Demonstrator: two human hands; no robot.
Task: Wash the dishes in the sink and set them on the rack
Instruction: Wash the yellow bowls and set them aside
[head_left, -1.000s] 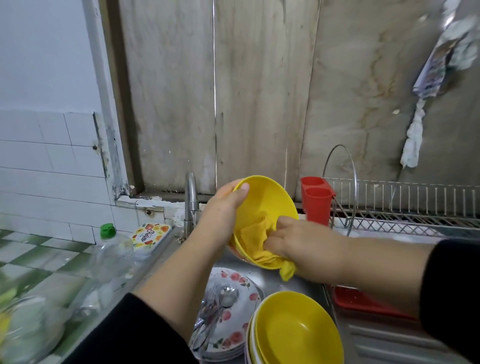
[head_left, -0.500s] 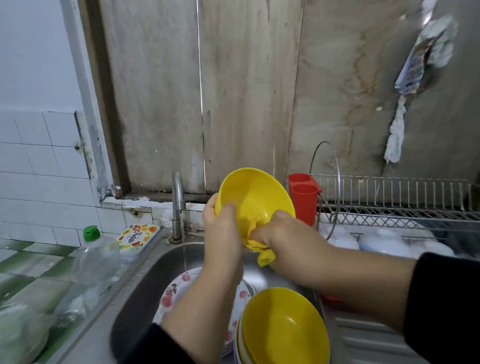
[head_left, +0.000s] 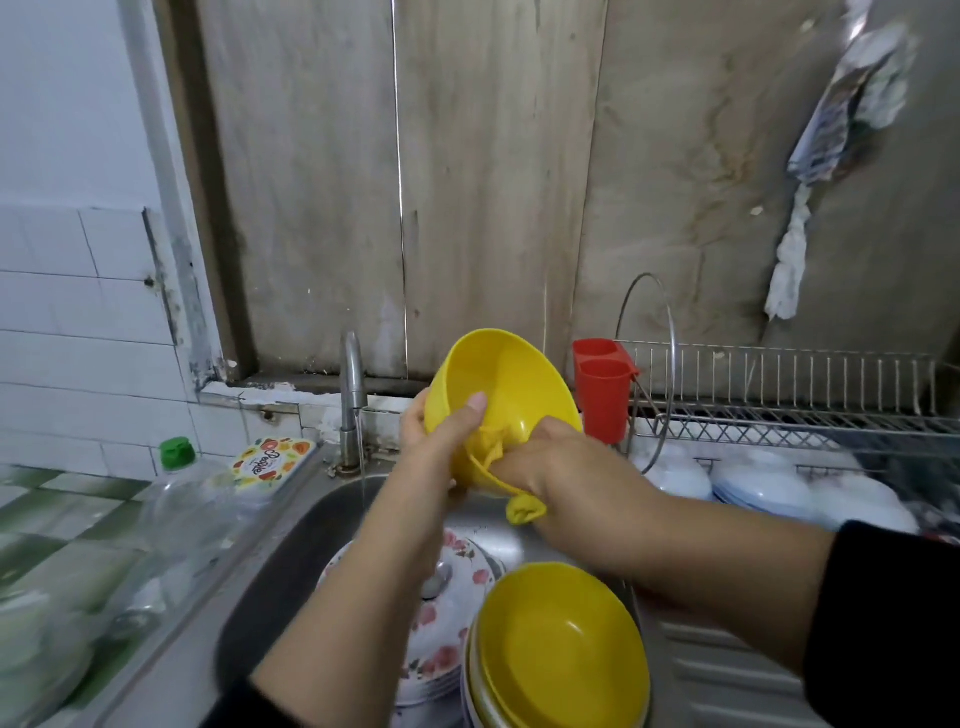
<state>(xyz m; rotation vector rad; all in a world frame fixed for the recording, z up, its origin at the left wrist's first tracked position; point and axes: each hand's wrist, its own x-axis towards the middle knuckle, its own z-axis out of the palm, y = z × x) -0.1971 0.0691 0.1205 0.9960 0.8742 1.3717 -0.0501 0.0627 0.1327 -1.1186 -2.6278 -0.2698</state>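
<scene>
Two yellow bowls (head_left: 504, 387) over steel sink (head_left: 291, 561)

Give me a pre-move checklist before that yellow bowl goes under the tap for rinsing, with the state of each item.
1. Left hand grips the held yellow bowl at its rim: ok.
2. Right hand holds the yellow cloth against the bowl: ok.
3. Tap is running: ok.
4. Bowl fully scrubbed: cannot tell.
5. Free slots on the rack: ok on the upper tier.
</scene>
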